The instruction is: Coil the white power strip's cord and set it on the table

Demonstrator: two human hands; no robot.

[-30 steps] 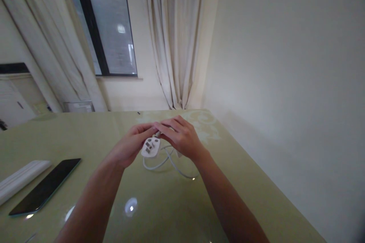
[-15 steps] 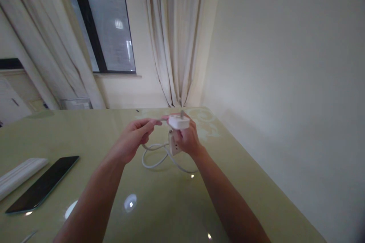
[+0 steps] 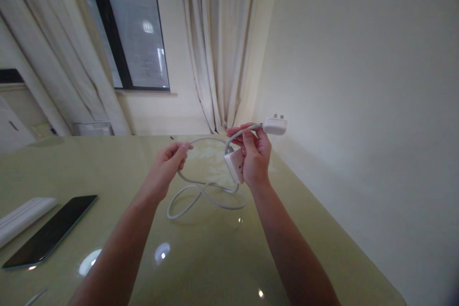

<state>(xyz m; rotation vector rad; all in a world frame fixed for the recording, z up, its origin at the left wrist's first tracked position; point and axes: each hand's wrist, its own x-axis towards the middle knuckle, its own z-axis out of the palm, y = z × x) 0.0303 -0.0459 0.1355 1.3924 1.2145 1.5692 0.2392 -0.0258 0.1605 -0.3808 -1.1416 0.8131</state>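
Both hands hold white power cord above counter [image 3: 201,258].
Right hand [image 3: 255,155] grips socket block [image 3: 234,165] and cord near plug [image 3: 274,125]; left hand [image 3: 168,165] pinches cord [image 3: 201,189].

left hand [image 3: 167,165]: fingers pinched | right hand [image 3: 253,153]: raised, fingers curled closed

The right hand [image 3: 255,158] grips a small white socket block [image 3: 234,165] and the round white cable [image 3: 206,138] just behind its white three-pin plug [image 3: 274,125]; the left hand [image 3: 168,165] pinches the cable, whose slack loops on the glossy green worktop [image 3: 201,258].
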